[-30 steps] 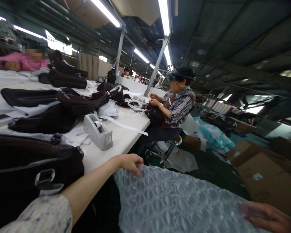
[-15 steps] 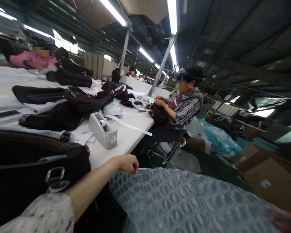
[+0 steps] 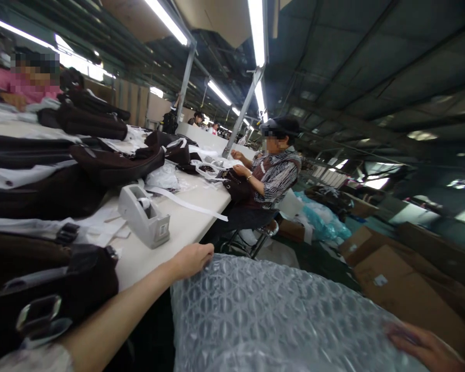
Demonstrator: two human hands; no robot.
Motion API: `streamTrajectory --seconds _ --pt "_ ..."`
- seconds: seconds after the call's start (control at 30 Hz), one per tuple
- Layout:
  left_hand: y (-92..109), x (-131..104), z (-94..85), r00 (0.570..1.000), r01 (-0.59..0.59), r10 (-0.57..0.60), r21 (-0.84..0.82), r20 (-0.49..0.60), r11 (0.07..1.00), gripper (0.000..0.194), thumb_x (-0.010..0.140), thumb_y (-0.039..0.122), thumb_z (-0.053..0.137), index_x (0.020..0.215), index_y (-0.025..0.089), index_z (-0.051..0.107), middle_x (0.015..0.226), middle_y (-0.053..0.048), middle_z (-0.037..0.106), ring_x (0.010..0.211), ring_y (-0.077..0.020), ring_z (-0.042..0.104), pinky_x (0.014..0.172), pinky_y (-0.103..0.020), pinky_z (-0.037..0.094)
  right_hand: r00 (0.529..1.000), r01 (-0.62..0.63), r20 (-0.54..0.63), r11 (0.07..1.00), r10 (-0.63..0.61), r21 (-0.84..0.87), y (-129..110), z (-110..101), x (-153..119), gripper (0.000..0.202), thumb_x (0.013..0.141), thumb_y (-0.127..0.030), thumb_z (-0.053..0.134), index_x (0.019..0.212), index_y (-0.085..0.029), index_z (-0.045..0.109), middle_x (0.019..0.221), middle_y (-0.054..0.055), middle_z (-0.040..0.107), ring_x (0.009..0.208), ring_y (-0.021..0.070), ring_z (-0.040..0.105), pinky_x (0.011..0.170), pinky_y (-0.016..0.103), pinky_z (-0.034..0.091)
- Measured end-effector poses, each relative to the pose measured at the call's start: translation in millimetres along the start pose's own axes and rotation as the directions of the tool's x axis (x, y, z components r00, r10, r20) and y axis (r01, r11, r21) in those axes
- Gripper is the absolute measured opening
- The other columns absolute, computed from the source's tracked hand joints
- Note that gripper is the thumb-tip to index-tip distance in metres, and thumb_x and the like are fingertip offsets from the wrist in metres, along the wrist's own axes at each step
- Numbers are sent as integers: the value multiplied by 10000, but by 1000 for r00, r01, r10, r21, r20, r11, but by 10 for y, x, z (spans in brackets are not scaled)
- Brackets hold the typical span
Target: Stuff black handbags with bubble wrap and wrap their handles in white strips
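Note:
A wide sheet of bubble wrap (image 3: pixel 263 305) hangs stretched between my two hands, off the table's edge. My left hand (image 3: pixel 194 259) pinches its upper left corner, fingers closed, just beside the table edge. At the lower right, my right hand (image 3: pixel 420 343) grips the other side of the sheet; it is somewhat blurred, with the fingers curled at the wrap. Left of my forearm lies a dark brown bag (image 3: pixel 50 289) with a metal buckle. A grey tape dispenser (image 3: pixel 144 216) stands on the table beyond my left hand.
Dark bags (image 3: pixel 112 163) and white paper cover the white table (image 3: pixel 182 230). A white strip (image 3: pixel 189 204) reaches over its edge. A seated co-worker (image 3: pixel 275 170) handles a dark bag at the far side. Cardboard boxes (image 3: pixel 395 289) and blue plastic (image 3: pixel 321 217) lie on the floor at right.
My right hand has come further into view, and the bubble wrap appears more spread and nearer. The view has shifted right, so the table and bags sit further left.

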State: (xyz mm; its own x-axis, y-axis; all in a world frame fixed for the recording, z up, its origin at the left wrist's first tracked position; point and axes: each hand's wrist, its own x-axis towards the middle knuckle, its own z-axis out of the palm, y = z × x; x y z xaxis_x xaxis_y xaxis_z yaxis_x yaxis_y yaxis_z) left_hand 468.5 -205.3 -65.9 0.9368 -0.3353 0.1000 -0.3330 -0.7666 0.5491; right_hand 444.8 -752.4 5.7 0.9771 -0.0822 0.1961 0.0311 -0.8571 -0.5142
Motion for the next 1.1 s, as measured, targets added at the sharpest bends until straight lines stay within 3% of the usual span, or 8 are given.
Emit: streamTrajectory --seconds 0.2,0.43,0.53,0.6,0.73,0.83,0.97,1.1 --pt "-162 17 137 998 41 -35 140 -49 989 219 975 197 350 890 218 551 831 -50 682 791 -241 652 704 -311 442 988 7 153 1000 -8 8 -5 -116 3 282 578 -520 694 590 -245 755 684 76 747 733 356 693 721 411 553" --pt "-198 11 268 999 46 -44 216 -13 975 311 820 5 398 904 192 632 955 -90 723 951 -265 695 827 -356 520 941 155 318 983 -117 -97 -400 14 -108 281 706 -451 549 651 -202 667 669 43 683 709 264 637 680 332 488" --pt "35 24 234 998 -6 18 207 -55 978 543 773 -71 373 1213 149 603 1338 -146 611 1247 -257 579 1049 -393 455 904 208 406 968 -136 -139 -687 178 -164 166 682 -323 502 649 -202 612 661 14 655 699 223 612 662 296 445" --pt "315 12 178 990 -82 100 166 -100 983 502 884 -5 358 1326 143 544 1464 -138 511 1355 -222 480 1151 -374 369 885 229 442 963 -146 -142 -953 320 -233 121 680 -268 506 658 -198 603 682 8 653 719 208 608 666 281 419" --pt "983 -76 84 911 -377 358 -60 -206 924 381 986 260 481 1348 155 534 1440 -121 546 1346 -225 486 1172 -372 358 809 326 559 930 -181 -171 -1652 607 -453 112 765 -204 515 737 -194 623 797 12 681 819 199 613 719 269 396" --pt "1286 -161 102 902 -432 423 -156 -89 888 448 922 299 622 1339 156 541 1354 -120 623 1277 -262 559 1108 -374 426 761 382 611 912 -219 -148 -2121 762 -611 71 808 -215 583 833 -197 647 860 7 685 869 197 610 722 256 381" --pt "1270 -262 200 945 -297 305 -82 114 951 166 947 184 499 984 190 661 924 -66 749 891 -250 715 765 -304 533 715 498 629 854 -305 -152 -2384 952 -690 69 847 -263 671 857 -198 653 824 -16 674 812 173 618 650 238 349" --pt "1150 -315 288 964 -249 247 11 104 968 162 900 132 486 845 203 621 880 -85 735 899 -288 705 746 -329 499 641 751 499 611 -584 -249 -2314 1264 -712 232 956 -174 510 747 -189 611 680 -14 649 619 146 592 565 271 310"
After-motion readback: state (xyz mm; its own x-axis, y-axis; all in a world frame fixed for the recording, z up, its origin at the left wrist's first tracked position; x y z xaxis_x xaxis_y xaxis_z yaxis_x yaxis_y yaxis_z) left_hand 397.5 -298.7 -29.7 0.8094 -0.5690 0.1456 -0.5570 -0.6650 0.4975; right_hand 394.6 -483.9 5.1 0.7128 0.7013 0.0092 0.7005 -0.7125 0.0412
